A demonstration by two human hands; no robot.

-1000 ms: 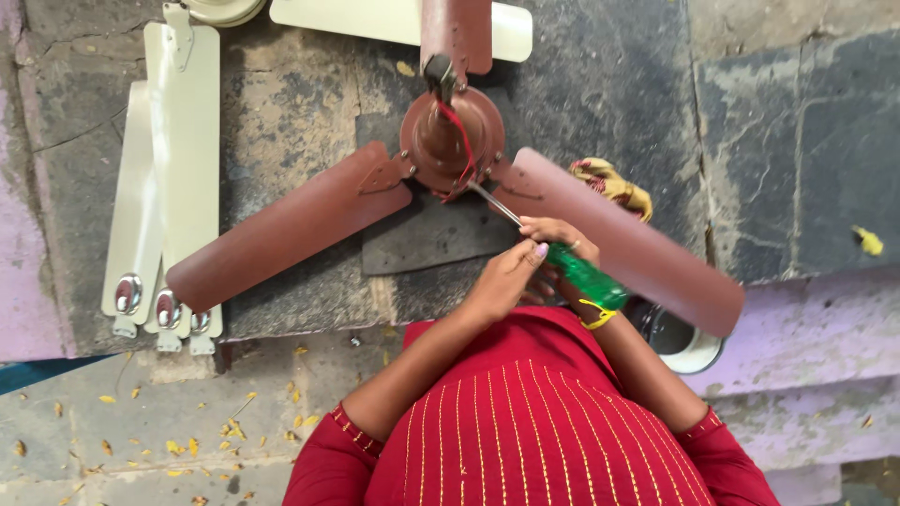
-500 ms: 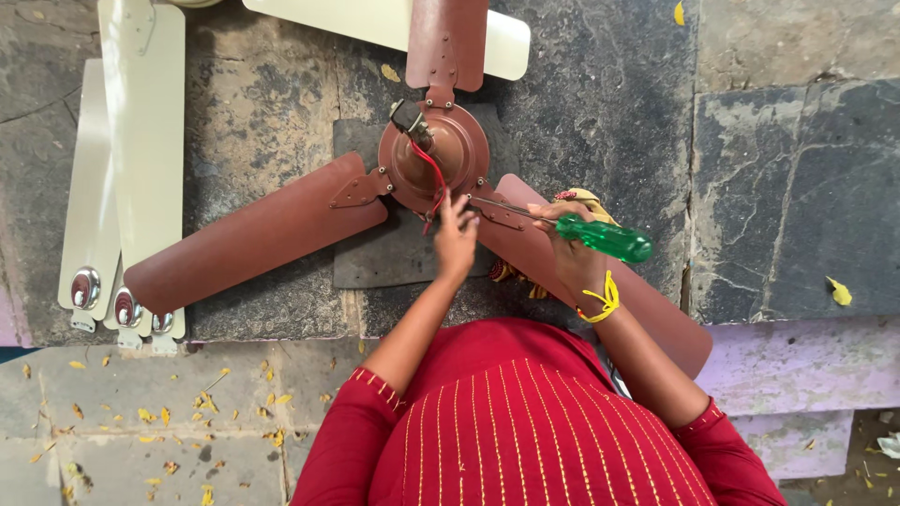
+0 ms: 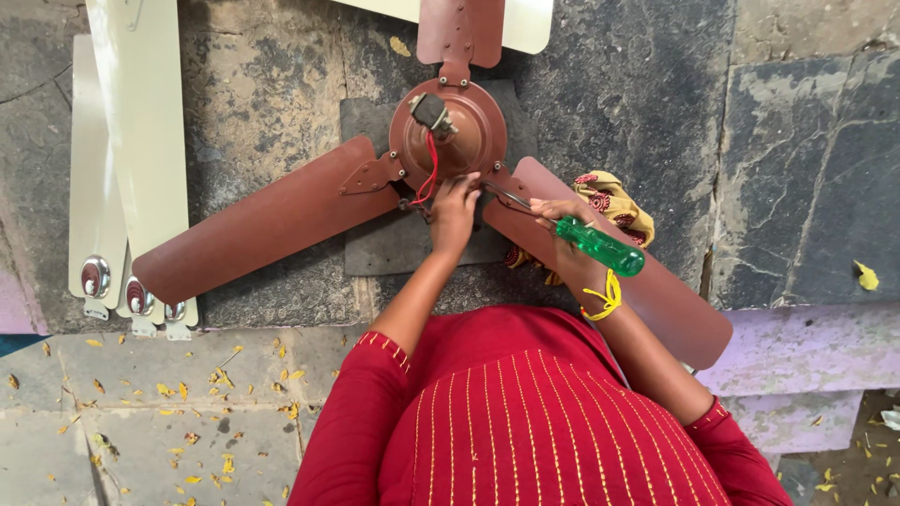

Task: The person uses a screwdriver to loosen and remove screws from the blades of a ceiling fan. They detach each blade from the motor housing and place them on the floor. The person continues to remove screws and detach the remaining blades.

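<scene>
A brown ceiling fan lies on the stone floor, its round motor hub [image 3: 464, 131] at top centre with a red wire hanging from it. Three brown blades spread out; one blade [image 3: 253, 225] points lower left. My right hand [image 3: 561, 225] grips a green-handled screwdriver [image 3: 600, 245], its metal shaft aimed at the joint where the lower-right blade meets the hub. My left hand [image 3: 455, 208] rests with its fingers at that same joint, just below the hub. A yellow band circles my right wrist.
Several cream fan blades [image 3: 131, 159] with metal brackets lie stacked at the left. A dark mat [image 3: 375, 244] sits under the fan. A yellow patterned cloth [image 3: 614, 201] lies beside the right blade. Dry yellow leaves dot the floor at lower left.
Both hands have moved up toward the hub. My left hand has reached the blade joint and the screwdriver tip has come in to it. The view shifted slightly.
</scene>
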